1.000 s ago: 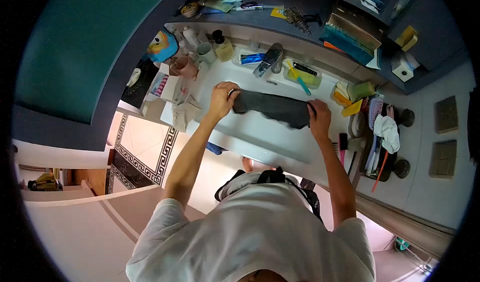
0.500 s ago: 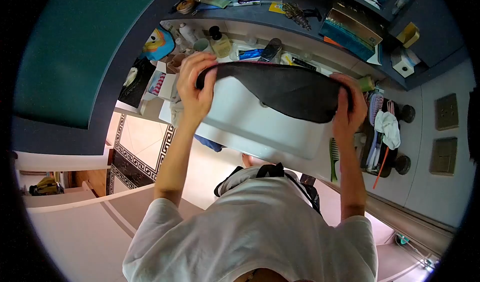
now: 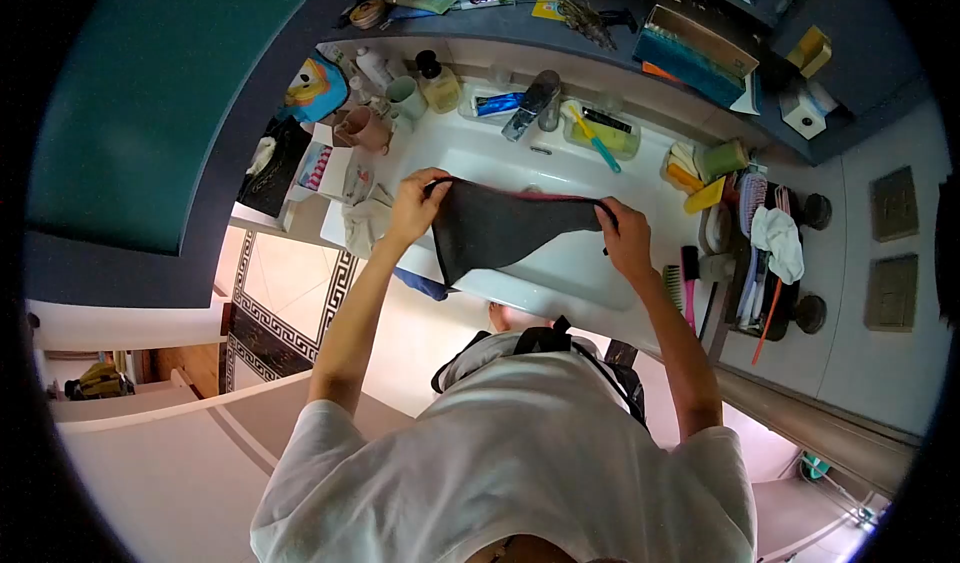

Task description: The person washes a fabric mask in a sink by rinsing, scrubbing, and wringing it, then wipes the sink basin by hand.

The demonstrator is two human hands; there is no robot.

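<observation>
A black piece of cloth [image 3: 495, 228] with a thin reddish upper edge hangs stretched between my hands over the white sink [image 3: 575, 288]. Its wide part drops on the left and it narrows toward the right; its exact kind is not clear. My left hand [image 3: 416, 209] is closed on the upper left corner, thumb pressed on the fabric. At the narrow right end, my right hand [image 3: 626, 239] pinches the cloth. Behind it stands the faucet [image 3: 535, 105], and part of the basin is hidden by the fabric.
Along the back ledge are a soap pump bottle [image 3: 437, 83], cups [image 3: 366, 128] and a toothbrush [image 3: 596, 141]. To the right lie a green comb [image 3: 673, 288], a pink-handled brush [image 3: 689, 283] and a dark tray [image 3: 770, 308] of brushes. A cluttered shelf [image 3: 620, 55] runs above.
Both hands have come lower and closer together, bringing the cloth down and toward my body. Its wide part, earlier on the right, is now on the left. Faucet and toothbrush are uncovered.
</observation>
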